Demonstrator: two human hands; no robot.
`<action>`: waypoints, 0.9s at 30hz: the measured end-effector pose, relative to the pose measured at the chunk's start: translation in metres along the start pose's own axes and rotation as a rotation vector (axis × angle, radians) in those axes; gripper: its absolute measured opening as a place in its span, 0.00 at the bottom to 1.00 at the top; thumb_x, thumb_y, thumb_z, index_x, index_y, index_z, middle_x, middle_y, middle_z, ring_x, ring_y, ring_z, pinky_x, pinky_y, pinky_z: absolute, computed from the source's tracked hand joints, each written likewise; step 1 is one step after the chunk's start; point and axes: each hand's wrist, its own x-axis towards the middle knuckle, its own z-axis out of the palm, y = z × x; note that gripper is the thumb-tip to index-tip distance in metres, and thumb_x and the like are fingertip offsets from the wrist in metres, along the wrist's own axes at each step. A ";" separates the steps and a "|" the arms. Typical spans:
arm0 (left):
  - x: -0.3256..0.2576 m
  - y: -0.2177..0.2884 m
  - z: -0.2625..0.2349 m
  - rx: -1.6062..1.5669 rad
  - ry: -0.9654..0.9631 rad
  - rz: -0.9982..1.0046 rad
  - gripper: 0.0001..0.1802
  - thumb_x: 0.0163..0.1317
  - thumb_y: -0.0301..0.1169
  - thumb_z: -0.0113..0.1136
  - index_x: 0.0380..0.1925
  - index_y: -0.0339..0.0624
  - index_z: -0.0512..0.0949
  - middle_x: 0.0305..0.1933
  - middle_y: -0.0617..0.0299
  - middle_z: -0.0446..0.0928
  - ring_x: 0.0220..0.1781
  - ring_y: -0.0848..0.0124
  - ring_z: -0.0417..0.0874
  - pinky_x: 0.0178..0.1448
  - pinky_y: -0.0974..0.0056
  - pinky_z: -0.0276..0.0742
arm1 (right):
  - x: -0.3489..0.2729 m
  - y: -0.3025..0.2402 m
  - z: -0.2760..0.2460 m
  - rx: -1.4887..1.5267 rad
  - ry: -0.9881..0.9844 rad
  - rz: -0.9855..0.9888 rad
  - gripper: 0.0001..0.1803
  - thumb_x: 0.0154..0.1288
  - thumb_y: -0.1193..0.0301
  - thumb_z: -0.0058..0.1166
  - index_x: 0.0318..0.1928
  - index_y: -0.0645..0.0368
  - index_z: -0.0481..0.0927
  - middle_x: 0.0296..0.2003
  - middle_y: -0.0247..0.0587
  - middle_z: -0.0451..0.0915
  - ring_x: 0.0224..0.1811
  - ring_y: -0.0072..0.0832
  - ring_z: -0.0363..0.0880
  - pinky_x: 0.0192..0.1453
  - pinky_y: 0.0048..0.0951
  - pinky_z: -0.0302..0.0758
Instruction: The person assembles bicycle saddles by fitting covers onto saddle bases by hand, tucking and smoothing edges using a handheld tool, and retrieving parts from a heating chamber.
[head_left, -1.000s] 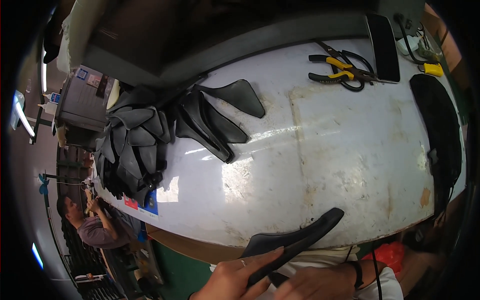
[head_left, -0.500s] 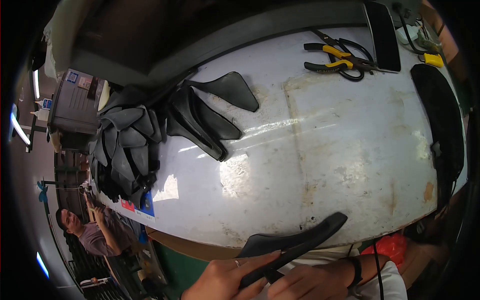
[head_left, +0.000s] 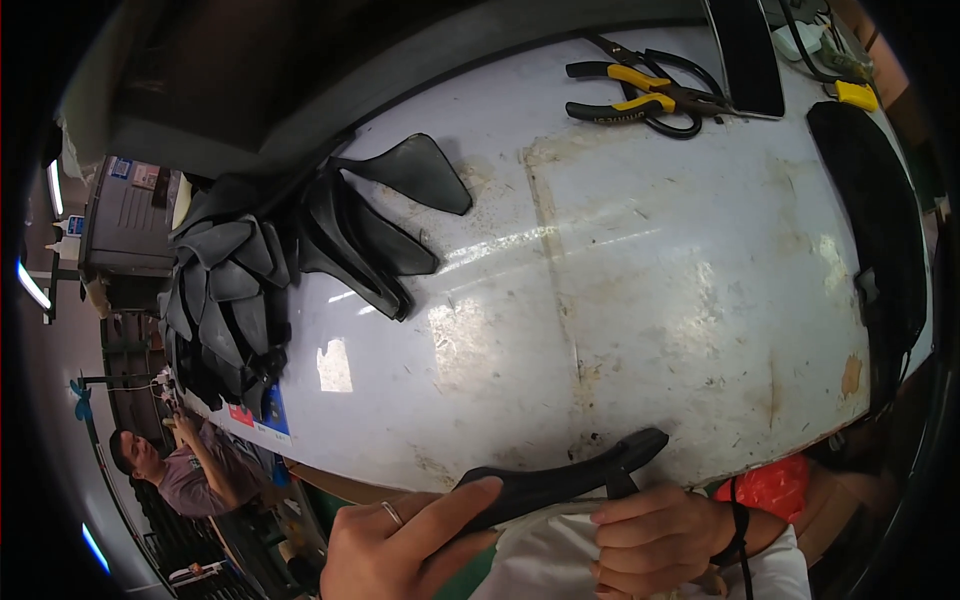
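A long, curved black moulded piece (head_left: 540, 488) lies at the table's near edge, over my lap. My left hand (head_left: 405, 545) is closed on its left end, thumb or finger pressed along the top. My right hand (head_left: 655, 525), wearing a dark wristband, is wrapped round a small dark tool (head_left: 620, 485); only its tip sticks out, close against the piece's lower edge toward the right end. The fist hides the rest, so its kind cannot be made out. Similar black pieces (head_left: 215, 300) are heaped at the left, with several (head_left: 365, 235) fanned out beside the heap.
Yellow-and-black pliers (head_left: 640, 95) and black-handled scissors (head_left: 690, 62) lie at the back, beside a dark flat panel (head_left: 748, 60). A black pouch-like item (head_left: 870, 220) runs along the right edge. A red plastic bag (head_left: 770, 487) is beside my right arm. Another person (head_left: 195, 465) sits beyond the left side.
My right hand has moved right along the black piece, away from my left hand, and the tool's tip now shows near the right end. The piece has turned, and the view has shifted slightly.
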 end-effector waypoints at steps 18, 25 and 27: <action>-0.007 0.008 0.025 0.338 0.143 0.143 0.06 0.57 0.24 0.62 0.35 0.41 0.77 0.23 0.58 0.67 0.16 0.62 0.70 0.20 0.59 0.66 | 0.050 0.008 0.063 0.177 0.137 -0.237 0.07 0.61 0.75 0.67 0.29 0.59 0.80 0.30 0.39 0.79 0.32 0.36 0.80 0.39 0.39 0.79; 0.002 0.010 0.015 0.284 -0.011 0.125 0.17 0.50 0.31 0.76 0.35 0.41 0.77 0.25 0.58 0.71 0.19 0.60 0.74 0.23 0.59 0.69 | 0.018 0.006 0.037 0.249 0.039 -0.164 0.08 0.62 0.77 0.65 0.26 0.61 0.80 0.30 0.41 0.79 0.32 0.39 0.81 0.39 0.44 0.82; 0.004 0.011 0.017 0.357 0.032 0.106 0.19 0.52 0.39 0.79 0.33 0.42 0.77 0.27 0.58 0.72 0.20 0.59 0.75 0.23 0.59 0.69 | -0.004 0.009 0.022 0.187 0.045 -0.174 0.08 0.62 0.78 0.65 0.26 0.62 0.80 0.30 0.42 0.80 0.32 0.40 0.81 0.39 0.44 0.82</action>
